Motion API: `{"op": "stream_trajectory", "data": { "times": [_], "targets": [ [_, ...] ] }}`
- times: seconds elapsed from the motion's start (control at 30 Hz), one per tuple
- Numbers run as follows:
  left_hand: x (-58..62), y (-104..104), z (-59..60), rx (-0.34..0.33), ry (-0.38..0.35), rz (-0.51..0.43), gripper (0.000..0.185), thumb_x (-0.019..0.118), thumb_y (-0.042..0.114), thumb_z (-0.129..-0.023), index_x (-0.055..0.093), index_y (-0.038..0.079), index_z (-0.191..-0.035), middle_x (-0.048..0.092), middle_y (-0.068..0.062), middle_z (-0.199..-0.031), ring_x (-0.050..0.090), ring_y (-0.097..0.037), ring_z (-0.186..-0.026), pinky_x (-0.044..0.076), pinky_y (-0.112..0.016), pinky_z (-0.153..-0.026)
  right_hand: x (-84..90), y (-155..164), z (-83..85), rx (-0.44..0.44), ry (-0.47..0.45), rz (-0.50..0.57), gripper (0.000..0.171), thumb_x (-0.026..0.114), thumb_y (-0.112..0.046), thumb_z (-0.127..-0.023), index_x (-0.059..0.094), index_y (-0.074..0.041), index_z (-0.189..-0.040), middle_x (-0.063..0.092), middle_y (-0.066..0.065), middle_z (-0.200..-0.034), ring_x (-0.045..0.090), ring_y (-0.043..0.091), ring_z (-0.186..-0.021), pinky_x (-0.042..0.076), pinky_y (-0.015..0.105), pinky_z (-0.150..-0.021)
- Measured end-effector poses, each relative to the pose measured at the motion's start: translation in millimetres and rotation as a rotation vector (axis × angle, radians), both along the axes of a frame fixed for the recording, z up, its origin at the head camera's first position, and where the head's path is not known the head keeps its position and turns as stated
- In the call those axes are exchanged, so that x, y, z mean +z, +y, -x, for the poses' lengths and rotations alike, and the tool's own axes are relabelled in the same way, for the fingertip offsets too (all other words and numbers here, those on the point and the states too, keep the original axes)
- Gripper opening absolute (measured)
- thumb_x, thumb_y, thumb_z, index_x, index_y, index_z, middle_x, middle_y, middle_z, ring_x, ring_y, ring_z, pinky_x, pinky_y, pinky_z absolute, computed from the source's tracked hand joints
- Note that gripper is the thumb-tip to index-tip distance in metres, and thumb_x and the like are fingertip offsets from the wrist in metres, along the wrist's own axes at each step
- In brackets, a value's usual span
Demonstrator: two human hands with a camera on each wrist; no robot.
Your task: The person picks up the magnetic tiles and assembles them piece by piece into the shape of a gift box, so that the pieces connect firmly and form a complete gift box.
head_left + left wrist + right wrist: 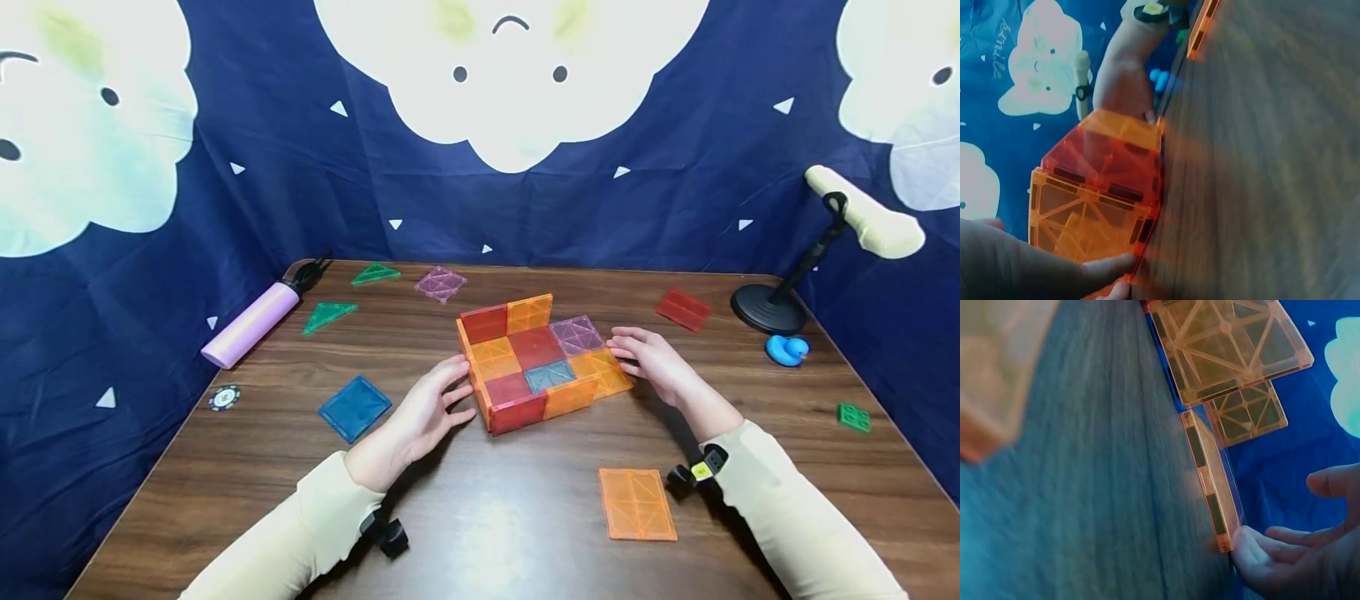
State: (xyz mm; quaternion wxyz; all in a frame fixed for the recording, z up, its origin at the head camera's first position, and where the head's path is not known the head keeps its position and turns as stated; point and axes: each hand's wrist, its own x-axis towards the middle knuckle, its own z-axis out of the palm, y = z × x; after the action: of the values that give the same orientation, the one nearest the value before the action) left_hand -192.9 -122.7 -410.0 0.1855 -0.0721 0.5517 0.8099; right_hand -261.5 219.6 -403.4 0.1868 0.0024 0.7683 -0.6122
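Note:
Magnetic tiles form a low, partly walled tray shape on the table, with a red front wall tile (519, 412) beside an orange one (570, 398). Flat inside lie red, orange, blue and purple tiles. My left hand (420, 408) touches the orange left wall with relaxed fingers; in the left wrist view its fingertips rest near the wall's lower corner. On the other side, my right hand (656, 367) has its fingertips at the outer edge of a flat orange tile (1217, 487) that sticks out past the front wall, near the purple tile (576, 336).
Loose tiles lie around: orange (637, 504) in front, blue (355, 408) at left, red (683, 309) at right, purple (441, 284) and green triangles (330, 315) behind. A lamp (768, 308), blue duck (787, 350), green brick (853, 417), lilac umbrella (251, 325) and poker chip (224, 397) sit near the edges.

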Motion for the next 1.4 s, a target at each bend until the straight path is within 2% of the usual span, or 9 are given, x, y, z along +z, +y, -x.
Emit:
{"op": "stream_trajectory", "data": {
  "times": [0.1,0.2,0.37,0.53,0.63,0.83,1.07,1.27,1.4],
  "targets": [
    [-0.2,-3.9,5.4,-0.038,0.005,0.031,0.064,0.050,0.024,-0.105,0.023,0.006,-0.160,0.033,-0.021,-0.157,0.034,-0.035,-0.138,0.034,-0.054,-0.110,-2.4,0.3,-7.3,0.002,0.012,-0.022,0.058,0.039,-0.023,-0.111,0.024,0.010,-0.156,0.039,0.032,-0.152,0.051,0.031,-0.131,0.051,0.029,-0.097],
    [0.8,-10.7,14.9,-0.078,0.006,0.068,0.067,0.053,0.023,-0.103,0.024,0.008,-0.161,0.037,-0.022,-0.155,0.035,-0.035,-0.139,0.034,-0.053,-0.111,-5.1,3.2,-17.8,0.014,0.003,-0.009,0.059,0.042,-0.023,-0.110,0.025,0.012,-0.154,0.044,0.032,-0.146,0.059,0.021,-0.118,0.054,0.030,-0.092],
    [1.4,-20.5,28.0,-0.141,0.034,0.131,0.067,0.056,0.019,-0.101,0.027,0.007,-0.161,0.040,-0.022,-0.154,0.034,-0.034,-0.141,0.032,-0.054,-0.114,-9.7,12.4,-35.0,0.040,-0.012,-0.060,0.056,0.041,-0.018,-0.109,0.030,0.020,-0.149,0.055,0.025,-0.128,0.061,0.010,-0.098,0.056,0.028,-0.085],
    [-0.7,-25.7,32.1,-0.190,0.076,0.115,0.067,0.053,0.013,-0.102,0.022,0.005,-0.161,0.035,-0.024,-0.157,0.031,-0.036,-0.143,0.029,-0.058,-0.115,-11.6,10.7,-38.3,0.064,0.016,-0.134,0.053,0.045,-0.018,-0.108,0.040,0.021,-0.143,0.054,0.029,-0.132,0.057,0.012,-0.097,0.055,0.025,-0.085],
    [-2.5,-26.5,33.3,-0.215,0.092,0.095,0.067,0.050,0.011,-0.103,0.020,0.004,-0.162,0.032,-0.024,-0.159,0.030,-0.038,-0.144,0.028,-0.059,-0.115,-11.3,8.3,-38.0,0.059,0.021,-0.140,0.051,0.046,-0.017,-0.107,0.043,0.021,-0.141,0.055,0.028,-0.134,0.055,0.013,-0.099,0.055,0.024,-0.086],
    [-4.1,-26.2,35.4,-0.224,0.105,0.093,0.065,0.050,0.010,-0.104,0.020,0.003,-0.161,0.031,-0.025,-0.159,0.032,-0.039,-0.144,0.031,-0.060,-0.114,-7.9,11.3,-39.0,0.022,-0.014,-0.013,0.052,0.046,-0.018,-0.107,0.043,0.021,-0.141,0.062,0.009,-0.117,0.058,0.008,-0.098,0.054,0.024,-0.087],
    [-4.6,-27.2,36.8,-0.241,0.111,0.087,0.067,0.052,0.011,-0.104,0.020,0.002,-0.161,0.030,-0.024,-0.160,0.033,-0.039,-0.144,0.032,-0.059,-0.113,-4.6,16.5,-42.6,0.022,-0.026,0.130,0.055,0.043,-0.020,-0.109,0.036,0.020,-0.146,0.061,0.020,-0.136,0.063,0.009,-0.111,0.052,0.030,-0.097],
    [-4.0,-23.7,37.6,-0.250,0.111,0.096,0.065,0.051,0.010,-0.104,0.020,0.002,-0.161,0.030,-0.024,-0.160,0.032,-0.038,-0.145,0.031,-0.061,-0.113,-4.5,12.5,-42.7,-0.022,0.022,0.252,0.049,0.049,-0.012,-0.108,0.035,0.012,-0.148,0.064,0.005,-0.123,0.065,0.011,-0.105,0.056,0.030,-0.087],
    [-1.8,-18.7,38.0,-0.253,0.103,0.101,0.064,0.050,0.009,-0.104,0.021,0.002,-0.160,0.031,-0.024,-0.160,0.033,-0.039,-0.144,0.032,-0.061,-0.113,-3.7,4.5,-39.2,-0.016,0.050,0.295,0.045,0.054,-0.011,-0.106,0.036,0.007,-0.145,0.060,0.004,-0.121,0.064,0.013,-0.102,0.056,0.031,-0.084]
  ]
}}
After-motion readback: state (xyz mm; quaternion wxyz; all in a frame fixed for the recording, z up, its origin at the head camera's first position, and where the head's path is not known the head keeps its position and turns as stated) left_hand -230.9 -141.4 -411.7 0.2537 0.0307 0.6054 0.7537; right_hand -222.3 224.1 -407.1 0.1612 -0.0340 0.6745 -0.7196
